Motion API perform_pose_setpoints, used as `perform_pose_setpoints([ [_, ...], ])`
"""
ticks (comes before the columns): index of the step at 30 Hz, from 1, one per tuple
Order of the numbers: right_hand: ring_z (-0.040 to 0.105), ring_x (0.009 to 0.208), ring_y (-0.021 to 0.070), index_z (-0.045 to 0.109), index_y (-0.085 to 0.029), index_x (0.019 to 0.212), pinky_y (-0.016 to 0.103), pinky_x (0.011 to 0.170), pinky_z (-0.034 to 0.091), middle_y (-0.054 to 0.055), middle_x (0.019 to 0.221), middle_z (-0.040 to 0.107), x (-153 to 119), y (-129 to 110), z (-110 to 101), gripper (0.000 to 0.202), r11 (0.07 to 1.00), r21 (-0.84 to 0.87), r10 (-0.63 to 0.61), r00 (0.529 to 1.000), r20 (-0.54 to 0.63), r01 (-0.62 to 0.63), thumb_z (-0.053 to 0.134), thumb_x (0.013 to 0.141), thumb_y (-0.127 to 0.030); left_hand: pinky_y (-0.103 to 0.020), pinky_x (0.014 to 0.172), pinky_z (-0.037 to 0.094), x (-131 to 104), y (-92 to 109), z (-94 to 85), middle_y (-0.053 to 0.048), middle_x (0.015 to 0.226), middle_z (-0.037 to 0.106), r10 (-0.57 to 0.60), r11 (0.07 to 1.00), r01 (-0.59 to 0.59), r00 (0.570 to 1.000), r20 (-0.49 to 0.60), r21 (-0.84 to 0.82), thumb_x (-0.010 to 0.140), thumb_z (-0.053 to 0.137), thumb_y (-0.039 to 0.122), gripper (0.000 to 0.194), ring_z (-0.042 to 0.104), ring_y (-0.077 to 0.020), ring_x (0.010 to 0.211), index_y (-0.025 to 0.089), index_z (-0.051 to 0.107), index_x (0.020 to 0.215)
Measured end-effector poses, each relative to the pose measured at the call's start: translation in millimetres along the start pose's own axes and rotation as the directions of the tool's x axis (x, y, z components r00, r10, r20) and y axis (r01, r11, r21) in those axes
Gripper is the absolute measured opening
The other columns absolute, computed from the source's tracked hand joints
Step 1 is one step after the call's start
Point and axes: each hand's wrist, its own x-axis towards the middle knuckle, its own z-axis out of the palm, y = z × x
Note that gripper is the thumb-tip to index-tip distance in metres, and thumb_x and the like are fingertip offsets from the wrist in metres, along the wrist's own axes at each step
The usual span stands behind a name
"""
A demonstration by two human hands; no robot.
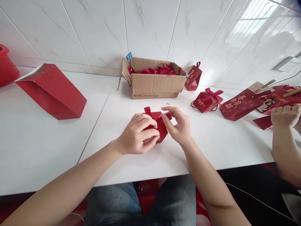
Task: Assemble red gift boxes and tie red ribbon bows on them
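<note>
A small red gift box (162, 128) rests on the white table in front of me. My left hand (142, 133) is closed around its left side, with the fingers bent over the front and hiding much of it. One end of dark red ribbon (147, 110) sticks up from the top. At the box's upper right, the thumb and forefinger of my right hand (177, 124) pinch together on the ribbon, by the top flap. Just what lies between those fingertips is partly hidden. Behind the box lies a tiny gold-coloured piece (167, 103).
A cardboard box (157, 86) of red ribbons stands against the tiled wall. At left is a larger red carton (58, 94) near a red container (7, 67). A bow-tied red box (207, 100) and printed boxes (242, 102) sit right, near another person's hand (285, 116).
</note>
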Motion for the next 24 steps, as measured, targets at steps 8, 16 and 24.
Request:
perform_pose_setpoints([
  [8,0.056,0.062,0.0106,0.061,-0.022,0.099,0.026,0.061,0.052,-0.002,0.072,0.062,0.6,1.4,0.0,0.015,1.000,0.015,-0.001,1.000,-0.007,0.001,0.055,0.086,-0.017,-0.039,0.080,0.045,0.0,1.0,0.1,-0.004,0.085,0.068,-0.059,0.997,0.059,0.998,-0.006,-0.046,0.074,0.053,0.016,0.008,0.063,-0.0228,0.089,0.023,0.055,0.074],
  [16,0.056,0.059,0.0102,0.061,-0.021,0.099,0.025,0.058,0.051,-0.003,0.068,0.061,0.7,1.6,0.1,0.015,1.000,0.001,0.020,1.000,-0.002,-0.020,0.054,0.086,-0.018,-0.038,0.082,0.043,-0.5,-0.1,-0.9,-0.002,0.088,0.072,-0.052,0.998,0.053,0.998,0.036,-0.025,0.071,0.050,0.016,0.009,0.069,-0.0226,0.090,0.023,0.053,0.074],
  [24,0.056,0.058,0.0099,0.061,-0.022,0.099,0.024,0.056,0.049,-0.003,0.067,0.060,0.5,3.6,0.8,0.016,0.999,-0.007,0.033,0.999,-0.007,-0.033,0.053,0.086,-0.017,-0.038,0.081,0.045,-0.2,-1.4,-0.6,-0.003,0.088,0.073,-0.043,0.999,0.042,0.998,0.049,0.025,0.070,0.047,0.016,0.008,0.069,-0.0214,0.085,0.024,0.050,0.073],
])
